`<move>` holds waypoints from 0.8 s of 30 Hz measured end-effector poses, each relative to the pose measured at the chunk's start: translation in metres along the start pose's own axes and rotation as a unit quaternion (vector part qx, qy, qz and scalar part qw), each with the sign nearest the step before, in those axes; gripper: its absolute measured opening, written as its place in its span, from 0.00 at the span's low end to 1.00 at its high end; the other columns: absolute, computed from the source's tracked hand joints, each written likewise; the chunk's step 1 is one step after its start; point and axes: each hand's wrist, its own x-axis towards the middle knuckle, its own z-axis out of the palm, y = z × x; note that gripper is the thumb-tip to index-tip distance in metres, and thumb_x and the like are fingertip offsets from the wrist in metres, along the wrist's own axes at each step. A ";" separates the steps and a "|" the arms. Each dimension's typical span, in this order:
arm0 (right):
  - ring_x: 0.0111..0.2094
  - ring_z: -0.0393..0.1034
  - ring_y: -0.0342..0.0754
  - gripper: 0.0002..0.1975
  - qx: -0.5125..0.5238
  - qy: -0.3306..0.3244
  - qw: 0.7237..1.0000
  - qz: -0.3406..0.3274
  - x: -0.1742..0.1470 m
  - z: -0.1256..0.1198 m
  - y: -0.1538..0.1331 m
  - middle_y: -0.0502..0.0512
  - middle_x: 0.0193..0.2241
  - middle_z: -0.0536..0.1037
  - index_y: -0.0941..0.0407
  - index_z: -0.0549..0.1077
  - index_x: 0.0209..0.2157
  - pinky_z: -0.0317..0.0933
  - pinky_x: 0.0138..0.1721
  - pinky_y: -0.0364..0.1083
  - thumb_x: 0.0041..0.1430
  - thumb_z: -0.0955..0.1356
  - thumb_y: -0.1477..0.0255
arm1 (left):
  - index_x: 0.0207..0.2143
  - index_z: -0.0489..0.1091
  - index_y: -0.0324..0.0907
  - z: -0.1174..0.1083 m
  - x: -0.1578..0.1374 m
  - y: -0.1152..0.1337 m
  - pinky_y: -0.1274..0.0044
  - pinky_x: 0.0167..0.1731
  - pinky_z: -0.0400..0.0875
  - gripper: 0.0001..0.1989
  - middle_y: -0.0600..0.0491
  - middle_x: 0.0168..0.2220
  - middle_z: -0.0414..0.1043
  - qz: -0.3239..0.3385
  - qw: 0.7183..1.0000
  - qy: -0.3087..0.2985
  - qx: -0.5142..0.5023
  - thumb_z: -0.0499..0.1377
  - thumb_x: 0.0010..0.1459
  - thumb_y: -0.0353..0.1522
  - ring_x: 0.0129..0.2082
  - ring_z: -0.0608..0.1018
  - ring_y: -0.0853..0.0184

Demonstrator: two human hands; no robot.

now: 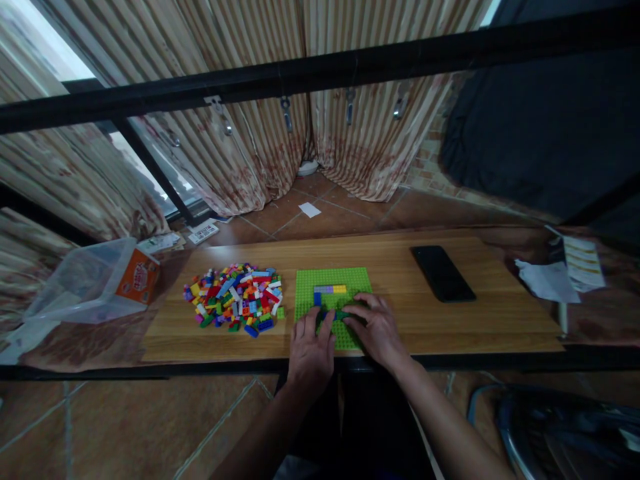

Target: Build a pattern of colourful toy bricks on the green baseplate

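Both hands, left hand [311, 348] and right hand [376, 327], pinch a dark green brick [336, 315] on the green baseplate [331, 283] at the worktop's [450, 320] near edge. I'd line up the studs squarely, then press evenly.

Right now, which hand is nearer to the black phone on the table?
Right. The right hand rests on the green baseplate, below and left of the black phone; the left hand sits further left, at the baseplate's near edge.
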 end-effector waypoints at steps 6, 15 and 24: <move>0.49 0.65 0.55 0.08 -0.001 -0.008 1.000 0.013 0.003 -0.001 -0.001 0.56 0.46 0.72 0.47 0.80 0.37 0.63 0.49 0.57 0.56 0.69 0.70 | 0.62 0.61 0.49 0.009 -0.001 0.000 0.56 0.48 0.65 0.25 0.41 0.59 0.59 0.006 0.999 0.000 0.054 0.51 0.61 0.32 0.51 0.67 0.50; 0.49 0.65 0.55 0.08 -0.008 -0.030 0.999 0.017 0.008 -0.004 -0.003 0.56 0.46 0.72 0.48 0.81 0.37 0.62 0.50 0.57 0.54 0.71 0.72 | 0.61 0.61 0.50 -0.001 0.002 0.011 0.59 0.50 0.66 0.24 0.42 0.59 0.61 -0.004 0.989 -0.039 0.142 0.52 0.62 0.34 0.51 0.69 0.53; 0.47 0.66 0.56 0.08 -0.023 -0.043 0.999 0.014 0.012 -0.004 -0.003 0.57 0.43 0.73 0.49 0.81 0.35 0.63 0.49 0.57 0.51 0.72 0.73 | 0.61 0.62 0.48 -0.004 0.007 0.018 0.59 0.49 0.68 0.25 0.42 0.60 0.63 -0.003 0.979 -0.085 0.184 0.53 0.62 0.31 0.52 0.70 0.51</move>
